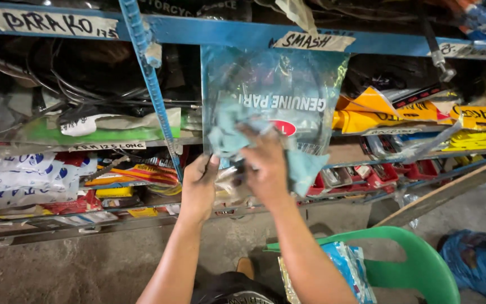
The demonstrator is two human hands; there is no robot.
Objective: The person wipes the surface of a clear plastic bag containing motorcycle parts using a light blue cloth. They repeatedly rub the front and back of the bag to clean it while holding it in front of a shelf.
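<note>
**Two hands, one bag, one cloth at the parts shelves**

Two bare hands raised in front of blue metal shelving point(237, 32). Left hand point(199, 186) closed around the lower edge of one clear plastic bag with a coiled dark cable inside point(279, 93), thumb up along the bag's left side. Right hand point(265, 166) pressed flat against the front of the same bag, fingers gripping one pale blue cloth point(237, 126) bunched against the plastic; a second fold of that cloth hanging below the palm at the right. Bag held upright, between the hands and the shelf's middle bay, its top edge reaching the upper shelf rail.

Three paper labels taped along the top rail. Left bay: a tangle of loose black cables point(80, 84), too many to count, above a green-and-white packet point(102, 132). Lower left: a stack of white-and-blue packets point(23, 174) beside red and yellow ones. Right bay: several yellow-and-orange packets point(423, 115), exact number unclear, with red-backed blister cards point(378, 177) beneath.

One green plastic chair point(423, 264) at lower right, holding one blue-and-white packet point(347, 264). One blue plastic bag point(479, 262) on the concrete floor beside it.
</note>
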